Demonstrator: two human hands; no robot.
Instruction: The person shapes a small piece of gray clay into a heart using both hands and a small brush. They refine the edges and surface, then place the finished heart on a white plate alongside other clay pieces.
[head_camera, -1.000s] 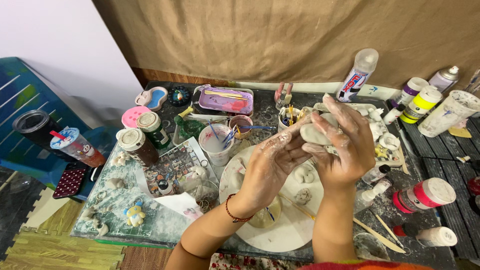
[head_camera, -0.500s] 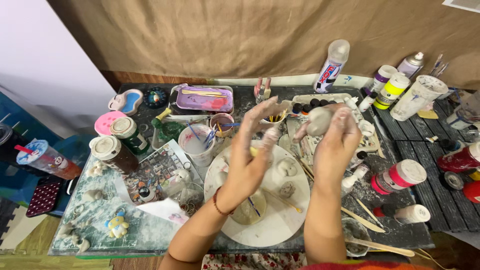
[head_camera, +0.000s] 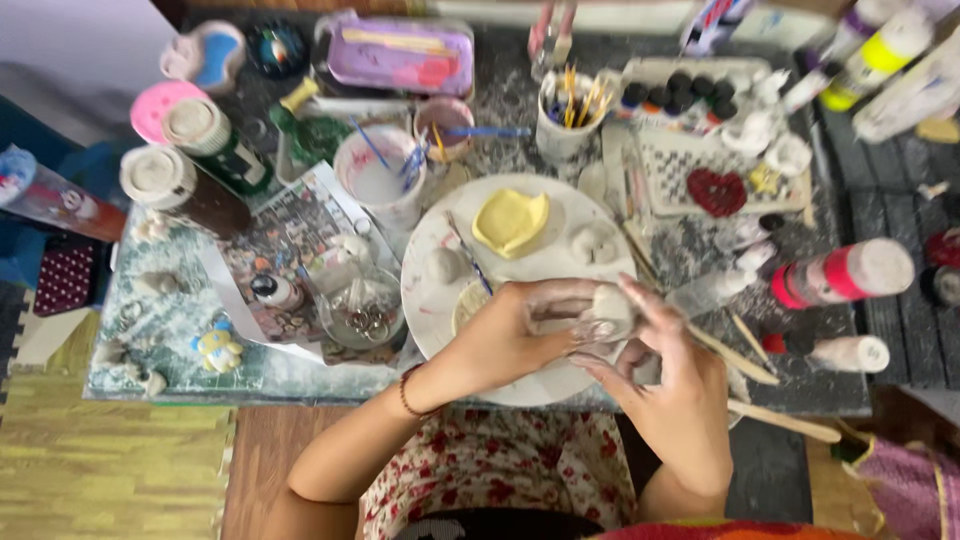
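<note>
Both hands' grip closed on clay lump, brushes in cup

Pink-labelled paint bottle, right side

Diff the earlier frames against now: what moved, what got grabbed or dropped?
Both hands came down from over the back of the table to the near edge of the white plate. The left hand and right hand hold the same pale clay lump between them; nothing was let go. The camera view also tipped closer and lower. The yellow piece, cups and bottles stayed put.
</note>
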